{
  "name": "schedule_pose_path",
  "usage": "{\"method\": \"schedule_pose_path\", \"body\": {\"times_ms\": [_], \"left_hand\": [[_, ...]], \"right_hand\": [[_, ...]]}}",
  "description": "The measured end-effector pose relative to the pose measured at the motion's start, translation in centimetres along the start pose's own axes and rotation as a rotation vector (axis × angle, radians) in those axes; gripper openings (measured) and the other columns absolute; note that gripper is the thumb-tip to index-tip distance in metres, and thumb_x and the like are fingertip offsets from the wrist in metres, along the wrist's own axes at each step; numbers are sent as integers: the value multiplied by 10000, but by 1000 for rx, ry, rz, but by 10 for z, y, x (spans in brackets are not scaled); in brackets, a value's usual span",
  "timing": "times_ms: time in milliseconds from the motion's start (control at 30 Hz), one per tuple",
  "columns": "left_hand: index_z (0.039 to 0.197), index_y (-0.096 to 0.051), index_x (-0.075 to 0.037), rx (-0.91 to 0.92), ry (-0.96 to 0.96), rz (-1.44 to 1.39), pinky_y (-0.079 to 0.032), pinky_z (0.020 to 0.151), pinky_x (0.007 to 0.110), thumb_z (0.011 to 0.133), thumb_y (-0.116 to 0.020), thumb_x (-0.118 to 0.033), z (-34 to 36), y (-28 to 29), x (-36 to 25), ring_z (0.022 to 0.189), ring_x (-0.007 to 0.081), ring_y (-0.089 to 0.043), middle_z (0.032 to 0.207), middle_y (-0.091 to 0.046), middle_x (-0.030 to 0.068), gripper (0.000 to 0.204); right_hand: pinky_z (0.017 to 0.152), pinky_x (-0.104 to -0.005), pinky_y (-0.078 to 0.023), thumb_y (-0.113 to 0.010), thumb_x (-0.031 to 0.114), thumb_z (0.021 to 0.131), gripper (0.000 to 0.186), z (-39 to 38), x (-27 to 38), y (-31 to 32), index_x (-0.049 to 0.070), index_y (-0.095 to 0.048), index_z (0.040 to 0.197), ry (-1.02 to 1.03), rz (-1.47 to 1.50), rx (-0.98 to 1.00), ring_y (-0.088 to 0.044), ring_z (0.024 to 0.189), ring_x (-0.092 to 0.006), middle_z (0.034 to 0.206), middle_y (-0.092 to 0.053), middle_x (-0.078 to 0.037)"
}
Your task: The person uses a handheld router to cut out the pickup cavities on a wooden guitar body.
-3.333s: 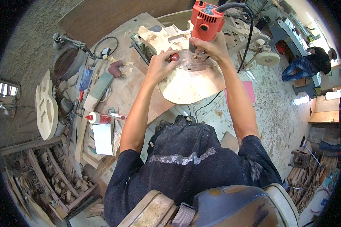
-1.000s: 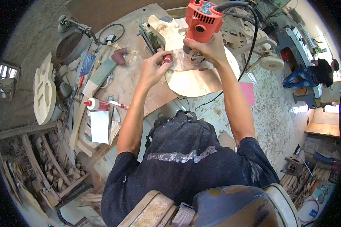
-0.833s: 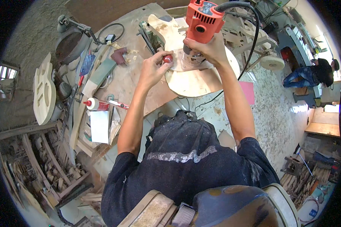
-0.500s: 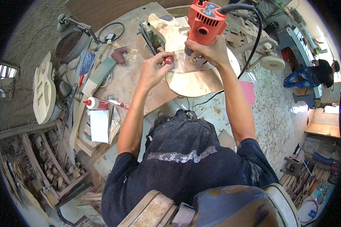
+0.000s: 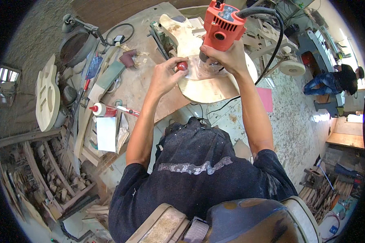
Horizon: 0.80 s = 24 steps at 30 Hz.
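A red and black router [image 5: 223, 30] stands upright on a clear base plate [image 5: 205, 71], which lies over a pale wooden guitar body [image 5: 209, 90]. My right hand [image 5: 229, 56] wraps round the router's lower housing. With thumb and fingers, my left hand [image 5: 167, 74] grips a round red knob [image 5: 182, 66] at the left end of the clear base. The router's bit is hidden beneath the housing and my right hand. A thick black cable [image 5: 278, 36] runs from the router's top, down past my right wrist.
On the workbench [image 5: 146, 91] to the left lie a glue bottle [image 5: 103, 109], a white sheet [image 5: 106, 134], a sanding block [image 5: 111, 75] and brown sandpaper [image 5: 128, 58]. A guitar-shaped board [image 5: 48, 95] leans far left. Another person [image 5: 334, 79] is at the far right.
The router with its clear base has shifted slightly to the right. Both hands have moved along with it, keeping their grips.
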<state>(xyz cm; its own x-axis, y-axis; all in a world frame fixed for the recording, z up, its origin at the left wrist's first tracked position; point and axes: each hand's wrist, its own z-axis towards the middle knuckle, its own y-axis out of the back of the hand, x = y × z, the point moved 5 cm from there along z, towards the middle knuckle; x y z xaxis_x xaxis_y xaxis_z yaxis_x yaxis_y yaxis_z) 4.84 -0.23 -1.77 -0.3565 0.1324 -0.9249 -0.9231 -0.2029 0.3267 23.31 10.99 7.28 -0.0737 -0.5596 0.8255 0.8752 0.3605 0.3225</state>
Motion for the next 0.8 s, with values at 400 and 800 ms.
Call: {"method": "schedule_pose_path", "body": {"times_ms": [400, 800], "left_hand": [[1190, -722, 9, -98, -65, -35, -571, 899, 323, 852, -751, -67, 9, 3, 7, 1023, 194, -743, 1068, -779, 144, 348], [1199, -705, -2, -132, -27, -57, -572, 938, 339, 851, -713, -31, 15, 7, 14, 1077, 226, -743, 1097, -773, 143, 349]], "right_hand": [[523, -287, -594, -878, 165, 810, 351, 12, -13, -6, -65, -714, 1020, 104, 38, 13, -708, 652, -148, 857, -738, -91], [522, -280, -581, -888, 157, 804, 326, 25, -20, -11, -63, -726, 982, 97, 58, 20, -691, 614, -141, 805, -731, -83]]}}
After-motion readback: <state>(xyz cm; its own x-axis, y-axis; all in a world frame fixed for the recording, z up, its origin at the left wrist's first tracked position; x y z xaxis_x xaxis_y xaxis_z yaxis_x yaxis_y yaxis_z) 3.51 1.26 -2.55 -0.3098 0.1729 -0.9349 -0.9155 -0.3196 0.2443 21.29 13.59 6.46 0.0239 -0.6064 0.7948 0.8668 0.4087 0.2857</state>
